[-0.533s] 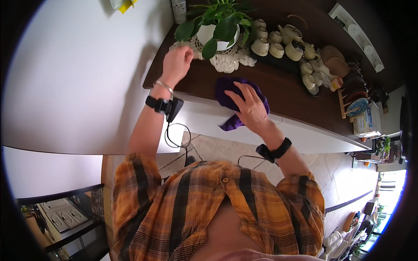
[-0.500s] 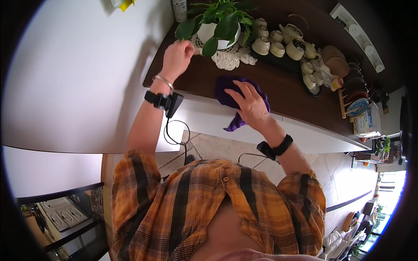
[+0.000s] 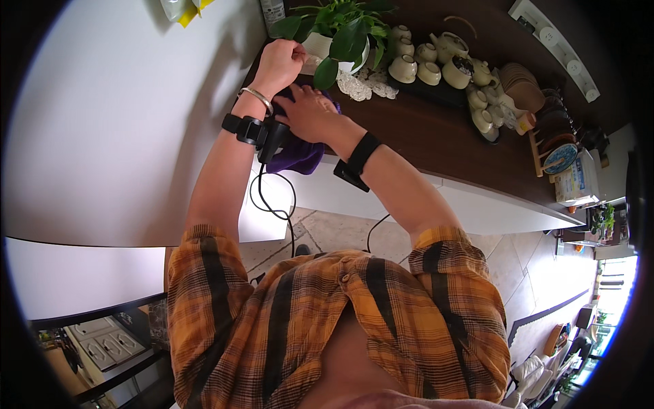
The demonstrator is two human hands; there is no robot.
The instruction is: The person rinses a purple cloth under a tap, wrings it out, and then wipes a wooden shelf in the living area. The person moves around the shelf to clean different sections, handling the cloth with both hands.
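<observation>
My left hand [image 3: 278, 63] pinches the edge of a white lace doily [image 3: 361, 87] at the left end of the dark wooden counter [image 3: 409, 123]. On the doily stands a white pot [image 3: 317, 46] with a leafy green plant [image 3: 347, 41]. Just below the left hand, my right hand [image 3: 310, 114] presses a purple cloth [image 3: 298, 158] onto the counter, its fingers spread over it. Part of the cloth hangs over the front edge, and my left wrist hides some of it.
Right of the plant, cream teacups [image 3: 403, 69] and a teapot [image 3: 449, 46] stand on a dark tray [image 3: 436, 93]. Farther right, a wooden rack [image 3: 536, 151] holds plates. A spray can [image 3: 272, 15] stands behind the left hand, near the white wall [image 3: 122, 136].
My right hand has slid the purple cloth left along the counter, in beside the left hand. The left hand still pinches the doily's edge, slightly farther from me.
</observation>
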